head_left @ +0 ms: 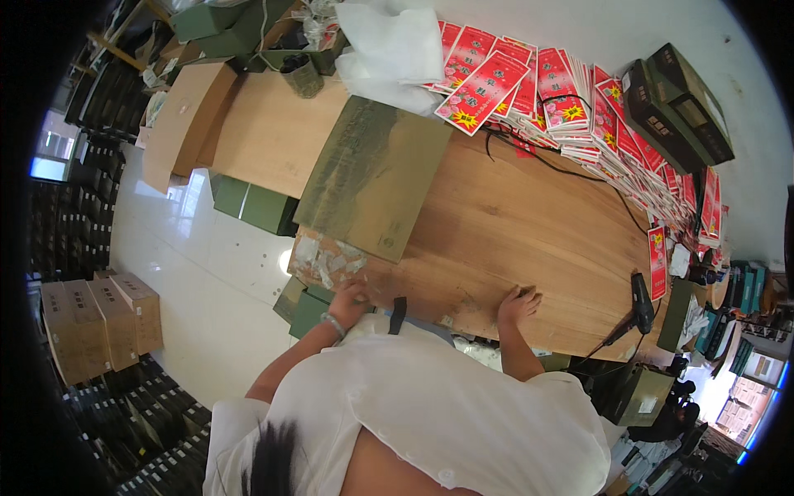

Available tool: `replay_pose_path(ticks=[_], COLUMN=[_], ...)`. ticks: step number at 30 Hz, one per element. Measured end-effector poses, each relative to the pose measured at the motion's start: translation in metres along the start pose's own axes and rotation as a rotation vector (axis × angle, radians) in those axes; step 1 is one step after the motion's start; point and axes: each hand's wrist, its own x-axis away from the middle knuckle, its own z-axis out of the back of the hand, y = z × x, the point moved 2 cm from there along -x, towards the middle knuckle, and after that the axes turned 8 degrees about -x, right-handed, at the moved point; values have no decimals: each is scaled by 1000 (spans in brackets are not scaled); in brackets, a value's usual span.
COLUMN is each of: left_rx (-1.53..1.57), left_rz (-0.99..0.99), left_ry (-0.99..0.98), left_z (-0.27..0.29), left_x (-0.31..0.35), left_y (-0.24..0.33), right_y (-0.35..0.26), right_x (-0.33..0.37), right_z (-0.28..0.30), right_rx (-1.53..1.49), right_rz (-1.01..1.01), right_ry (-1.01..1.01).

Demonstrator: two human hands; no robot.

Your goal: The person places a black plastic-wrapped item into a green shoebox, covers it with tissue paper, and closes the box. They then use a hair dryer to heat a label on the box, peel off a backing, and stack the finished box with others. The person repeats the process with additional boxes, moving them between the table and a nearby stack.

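My left hand point(351, 296), with a bead bracelet on its wrist, rests on the near edge of the wooden table point(513, 231), right beside a heap of small clear packets point(327, 258). Nothing shows in its loosely bent fingers. My right hand point(519, 304) lies further right on the same edge, fingers spread and pressed on the bare wood, holding nothing. A flat olive-green cardboard sheet point(372, 174) lies just beyond the packets. A short black strap point(398, 315) hangs at the edge between my hands.
Stacks of red printed sleeves point(571, 107) line the far right of the table beside white foam sheets point(389, 54) and dark green boxes point(678, 107). A black heat gun point(641, 299) with a cable lies at the right. Brown cartons point(103, 326) stand on the floor at left.
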Motion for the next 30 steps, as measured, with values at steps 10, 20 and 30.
replay_pose_path(ticks=[10,20,30], left_rx=[-470,-796,-813], left_rz=[-372,-502,-450], left_ry=[-346,-192,-217], left_z=[-138,-159,-160], left_x=[-97,-96,-89], left_y=[48,49,31], right_y=[-14,-23,-22], right_x=[-9,-16,-15], right_z=[1,14,14], right_rx=[-8,-118,30], right_rz=[13,-24,-76], right_ry=[98,9,-210])
